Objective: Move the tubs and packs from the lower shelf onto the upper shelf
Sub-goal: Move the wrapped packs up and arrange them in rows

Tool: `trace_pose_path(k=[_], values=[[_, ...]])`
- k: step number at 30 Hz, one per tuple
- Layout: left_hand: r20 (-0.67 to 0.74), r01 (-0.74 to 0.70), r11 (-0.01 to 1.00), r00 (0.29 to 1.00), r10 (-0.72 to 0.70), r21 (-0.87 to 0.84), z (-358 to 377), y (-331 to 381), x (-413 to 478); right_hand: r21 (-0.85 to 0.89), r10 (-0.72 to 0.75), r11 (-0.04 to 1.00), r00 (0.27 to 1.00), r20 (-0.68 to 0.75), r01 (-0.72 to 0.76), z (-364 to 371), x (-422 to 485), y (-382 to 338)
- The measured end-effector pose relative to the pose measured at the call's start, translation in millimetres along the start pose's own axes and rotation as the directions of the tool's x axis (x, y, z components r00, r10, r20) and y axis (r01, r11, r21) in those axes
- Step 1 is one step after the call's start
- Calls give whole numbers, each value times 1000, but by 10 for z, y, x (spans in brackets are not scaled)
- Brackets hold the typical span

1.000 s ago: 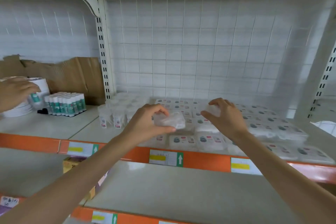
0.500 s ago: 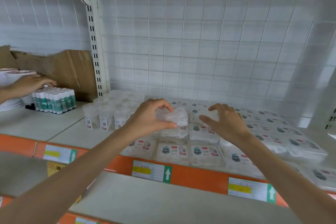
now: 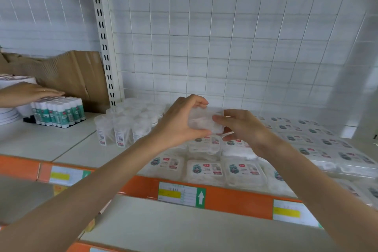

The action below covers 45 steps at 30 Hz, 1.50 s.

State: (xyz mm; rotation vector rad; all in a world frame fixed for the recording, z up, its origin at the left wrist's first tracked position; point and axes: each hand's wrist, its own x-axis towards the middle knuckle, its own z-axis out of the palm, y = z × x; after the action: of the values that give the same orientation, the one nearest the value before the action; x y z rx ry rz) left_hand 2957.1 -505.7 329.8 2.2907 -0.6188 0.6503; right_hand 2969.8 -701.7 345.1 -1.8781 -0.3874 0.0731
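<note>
The clear pack [image 3: 204, 121] hangs just above the flat packs [image 3: 205, 170] on the upper shelf [image 3: 77, 149] — long axis left to right, roughly level. Left hand [image 3: 180, 124] curls round its left end; right hand [image 3: 244, 129] pinches its right end.

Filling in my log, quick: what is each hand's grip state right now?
The left hand holds the clear pack, fingers curled round it.
The right hand pinches the same pack's right end.

held pack [image 3: 205, 121]: blurred, contents unclear | shelf label [image 3: 181, 193]: print unreadable | right packs [image 3: 360, 166]: cut off by edge
</note>
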Motion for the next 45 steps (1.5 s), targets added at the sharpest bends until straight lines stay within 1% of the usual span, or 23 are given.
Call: trace_pose_path(k=[1,3,5,6,7,9,11,13,16,18,19,21,23,25,27,30,32,34,37,41,42,45], values=[[10,5,1000,1000,-5,3,-38,-11,3,28,-2,1000,1000,-5,2,10,13,3],[49,71,997,996,-71,-5,-116,-35,2,80,-3,997,1000,-29,5,27,27,14],[80,195,980,978,-192,-40,-197,-56,7,113,-14,993,999,-50,20,45,19,26],[84,265,961,962,-258,-84,-242,-68,16,118,-24,993,998,-57,31,52,16,33],[92,341,929,939,-330,-147,-288,-83,25,119,-32,992,998,-60,39,59,9,33],[156,495,825,869,-469,-274,-383,-91,50,120,-55,991,996,-76,64,66,-3,12],[256,591,726,807,-532,-353,-451,-76,63,119,-116,985,990,-81,125,84,-24,-14],[326,620,680,784,-528,-391,-483,-59,32,124,-196,971,978,-72,204,125,-58,-30],[447,669,644,736,-508,-369,-484,-117,-3,102,-295,947,951,-88,303,186,-95,-26],[544,703,604,695,-471,-375,-480,-161,-21,59,-359,929,928,-98,365,224,-118,-13],[571,709,575,690,-445,-408,-474,-174,-26,43,-387,919,917,-98,392,238,-128,-3],[570,695,502,715,-406,-515,-452,-178,-44,21,-415,908,904,-99,419,254,-137,39],[510,645,462,764,-395,-609,-424,-182,-64,-25,-415,910,905,-90,415,252,-145,88],[435,589,459,805,-403,-665,-411,-205,-88,-45,-374,927,925,-65,371,271,-171,95],[381,551,473,828,-412,-687,-406,-236,-117,39,-318,947,946,-62,320,278,-190,98],[333,507,543,858,-390,-669,-398,-251,-154,147,-234,958,968,-91,246,241,-166,57],[306,479,599,876,-372,-642,-388,-242,-175,147,-157,975,984,-90,169,230,-134,-11],[295,462,628,886,-358,-626,-377,-227,-187,102,-92,990,993,-70,99,244,-99,-72],[262,447,663,893,-365,-600,-351,-204,-209,56,-51,997,998,-39,53,296,-65,-113],[133,415,692,896,-423,-591,-345,-177,-237,202,1,979,996,-87,16,353,-76,-98],[133,414,696,897,-421,-587,-354,-160,-244,232,14,973,994,-105,11,365,-78,-86],[228,437,716,898,-376,-544,-357,-108,-268,309,30,951,990,-137,14,398,-78,-48]])
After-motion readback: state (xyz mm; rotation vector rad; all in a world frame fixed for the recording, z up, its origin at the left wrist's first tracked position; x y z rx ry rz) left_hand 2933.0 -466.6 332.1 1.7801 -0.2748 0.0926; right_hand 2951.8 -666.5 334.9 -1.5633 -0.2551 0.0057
